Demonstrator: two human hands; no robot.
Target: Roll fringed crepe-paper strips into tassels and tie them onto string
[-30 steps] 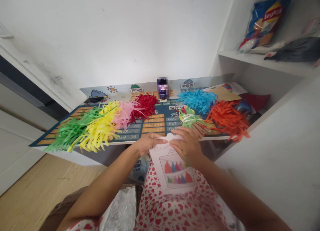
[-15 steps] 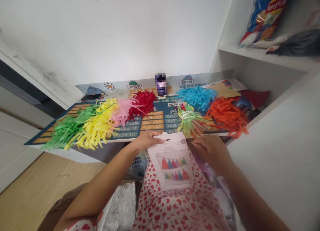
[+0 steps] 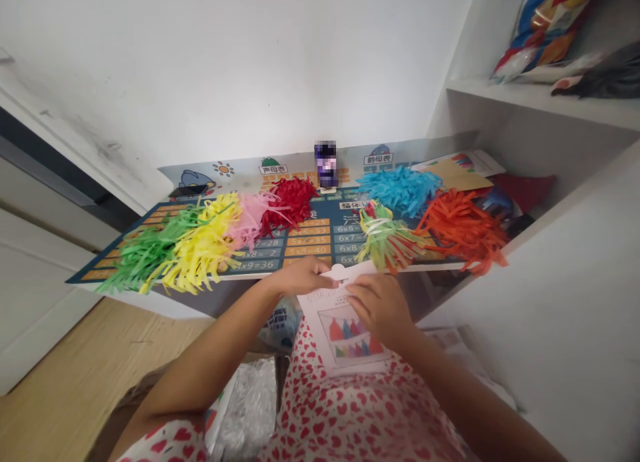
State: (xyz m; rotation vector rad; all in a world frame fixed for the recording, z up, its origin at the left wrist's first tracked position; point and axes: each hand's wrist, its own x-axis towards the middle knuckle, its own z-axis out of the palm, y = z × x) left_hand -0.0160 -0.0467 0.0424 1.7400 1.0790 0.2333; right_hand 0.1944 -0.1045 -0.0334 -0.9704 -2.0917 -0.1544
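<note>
A white printed card with a picture of tassel garlands hangs over my lap, just in front of the desk edge. My left hand pinches its top left corner between thumb and fingers. My right hand is closed at the card's top right, its fingers lying over the front and hiding part of the print. Behind the card, a mixed-colour tassel bundle tied with a white band lies on the desk.
Green, yellow, pink, red, blue and orange fringed paper lies on the desk mat. A shelf unit holding a chip bag rises at right. Bubble wrap sits low on the left.
My right hand has moved left from beside the card onto its top right part. The left hand keeps its hold on the corner. The view has shifted slightly.
</note>
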